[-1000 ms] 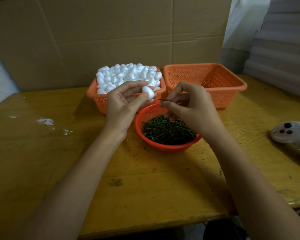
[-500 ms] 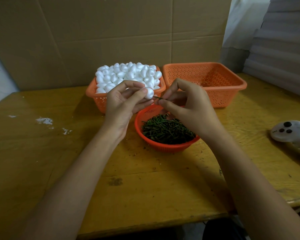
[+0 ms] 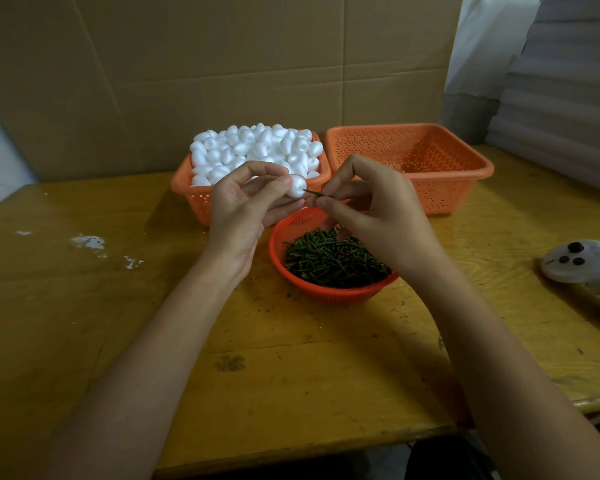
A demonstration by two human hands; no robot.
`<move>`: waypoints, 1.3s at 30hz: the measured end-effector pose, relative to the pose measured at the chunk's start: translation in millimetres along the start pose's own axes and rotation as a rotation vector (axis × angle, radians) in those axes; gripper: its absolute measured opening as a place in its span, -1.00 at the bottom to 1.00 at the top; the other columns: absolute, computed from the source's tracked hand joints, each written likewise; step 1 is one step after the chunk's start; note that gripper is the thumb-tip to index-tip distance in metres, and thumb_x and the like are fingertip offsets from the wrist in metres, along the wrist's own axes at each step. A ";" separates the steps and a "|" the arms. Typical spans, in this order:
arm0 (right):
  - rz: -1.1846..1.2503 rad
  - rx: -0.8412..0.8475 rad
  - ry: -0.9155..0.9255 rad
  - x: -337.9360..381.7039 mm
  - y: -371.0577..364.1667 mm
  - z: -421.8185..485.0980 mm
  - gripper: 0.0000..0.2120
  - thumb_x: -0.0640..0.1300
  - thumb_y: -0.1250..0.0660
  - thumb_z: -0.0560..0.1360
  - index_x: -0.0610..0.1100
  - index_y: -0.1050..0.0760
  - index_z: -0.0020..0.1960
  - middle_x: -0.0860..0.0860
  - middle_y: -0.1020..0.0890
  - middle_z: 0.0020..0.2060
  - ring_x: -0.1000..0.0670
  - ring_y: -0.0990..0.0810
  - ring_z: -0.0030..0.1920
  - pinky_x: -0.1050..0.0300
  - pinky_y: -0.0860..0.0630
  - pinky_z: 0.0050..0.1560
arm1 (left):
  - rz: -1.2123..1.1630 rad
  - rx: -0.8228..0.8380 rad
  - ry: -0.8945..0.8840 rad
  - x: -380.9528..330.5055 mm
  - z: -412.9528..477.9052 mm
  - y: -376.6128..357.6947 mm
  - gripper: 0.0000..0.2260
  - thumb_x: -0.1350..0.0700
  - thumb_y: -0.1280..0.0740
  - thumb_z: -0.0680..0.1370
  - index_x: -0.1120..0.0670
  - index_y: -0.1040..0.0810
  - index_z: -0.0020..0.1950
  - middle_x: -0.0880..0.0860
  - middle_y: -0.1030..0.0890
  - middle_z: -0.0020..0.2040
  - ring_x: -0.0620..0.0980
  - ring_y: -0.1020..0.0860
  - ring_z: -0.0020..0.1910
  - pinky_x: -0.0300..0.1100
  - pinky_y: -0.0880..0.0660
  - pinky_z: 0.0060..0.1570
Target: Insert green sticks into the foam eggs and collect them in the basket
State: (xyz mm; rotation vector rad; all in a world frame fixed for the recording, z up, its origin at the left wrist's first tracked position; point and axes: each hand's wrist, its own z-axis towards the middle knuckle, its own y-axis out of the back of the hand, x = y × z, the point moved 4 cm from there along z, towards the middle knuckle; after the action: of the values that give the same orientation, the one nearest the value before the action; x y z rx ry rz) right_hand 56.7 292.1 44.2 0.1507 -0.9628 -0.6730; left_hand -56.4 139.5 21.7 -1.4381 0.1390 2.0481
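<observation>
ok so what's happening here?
A person is mid-insertion at a wooden table. The left hand holds a white foam egg; the right hand pinches a green stick with its tip at the egg's end. Below the hands sits a round red basket of loose sticks. Behind, one orange basket is heaped with eggs, and the second orange basket beside it shows no finished eggs that I can make out.

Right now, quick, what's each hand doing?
Left hand: closed, holding a white foam egg.
Right hand: closed, pinching a green stick, tip at that egg.
</observation>
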 end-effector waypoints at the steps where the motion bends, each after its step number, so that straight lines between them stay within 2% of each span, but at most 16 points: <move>1: -0.012 -0.001 0.004 0.0 0.1 0.0 -0.85 -0.25 -0.47 0.57 -0.21 -0.50 -0.03 -0.03 -0.76 -0.17 0.01 -0.75 -0.24 -0.15 -0.67 -0.28 | 0.000 0.003 0.001 -0.2 -0.2 -0.4 -0.93 0.26 -0.47 0.55 0.15 -0.64 0.01 0.20 -0.74 -0.06 0.12 -0.75 -0.06 -0.09 -0.68 -0.03; 8: -0.126 -0.010 0.016 -1.7 0.2 0.0 -0.84 -0.19 -0.48 0.56 -0.16 -0.50 -0.01 0.05 -0.75 -0.20 0.07 -0.74 -0.25 -0.11 -0.67 -0.21 | 0.036 0.024 -0.008 1.1 -0.2 -1.0 -0.79 0.28 -0.50 0.54 0.16 -0.64 0.16 0.20 -0.75 0.02 0.13 -0.74 0.01 -0.07 -0.68 0.03; 14: -0.227 -0.010 0.025 -0.4 -2.8 -1.0 -0.81 -0.12 -0.48 0.58 -0.10 -0.47 0.02 0.16 -0.73 -0.21 0.17 -0.73 -0.24 -0.08 -0.67 -0.14 | 0.058 0.019 -0.044 0.2 0.0 -0.4 -0.84 0.24 -0.53 0.51 0.11 -0.72 0.08 0.17 -0.76 0.07 0.14 -0.75 0.05 -0.04 -0.69 0.04; 19: -0.246 -0.026 0.020 0.3 -1.5 -1.2 -0.81 -0.11 -0.48 0.57 -0.11 -0.48 0.02 0.17 -0.73 -0.21 0.18 -0.72 -0.22 -0.12 -0.66 -0.11 | 0.054 0.031 -0.048 1.9 0.3 0.1 -0.80 0.26 -0.55 0.51 0.13 -0.71 0.12 0.21 -0.75 0.07 0.17 -0.74 0.08 -0.02 -0.68 0.07; 24: -0.225 -0.003 0.019 1.2 -2.6 -1.6 -0.82 -0.13 -0.48 0.58 -0.12 -0.47 0.02 0.17 -0.72 -0.22 0.17 -0.73 -0.23 -0.08 -0.67 -0.17 | 0.064 0.045 -0.050 5.0 1.7 0.6 -0.74 0.27 -0.56 0.51 0.12 -0.66 0.17 0.24 -0.74 0.08 0.21 -0.74 0.10 0.09 -0.66 0.17; 29: -0.196 0.018 0.007 0.4 -5.8 -2.3 -0.81 -0.14 -0.45 0.60 -0.14 -0.44 0.04 0.14 -0.75 -0.19 0.13 -0.73 -0.24 -0.10 -0.65 -0.17 | 0.070 0.057 -0.082 3.9 1.7 -0.9 -0.79 0.28 -0.57 0.50 0.11 -0.70 0.10 0.19 -0.76 0.07 0.18 -0.73 0.13 -0.01 -0.68 0.09; 39: -0.137 0.111 -0.039 -6.0 -10.5 -2.9 -0.78 -0.21 -0.39 0.64 -0.18 -0.34 0.14 0.09 -0.77 -0.05 0.07 -0.75 -0.17 -0.07 -0.68 -0.31 | 0.106 0.086 -0.113 4.3 2.5 -1.6 -0.78 0.24 -0.56 0.52 0.08 -0.74 0.15 0.16 -0.76 0.09 0.15 -0.74 0.10 -0.03 -0.68 0.07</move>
State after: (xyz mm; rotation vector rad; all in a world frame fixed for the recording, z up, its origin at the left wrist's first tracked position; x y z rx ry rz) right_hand 51.9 286.8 34.0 0.3045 -1.0344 -0.7505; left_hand -58.4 143.7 19.3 -1.2843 0.2580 2.1756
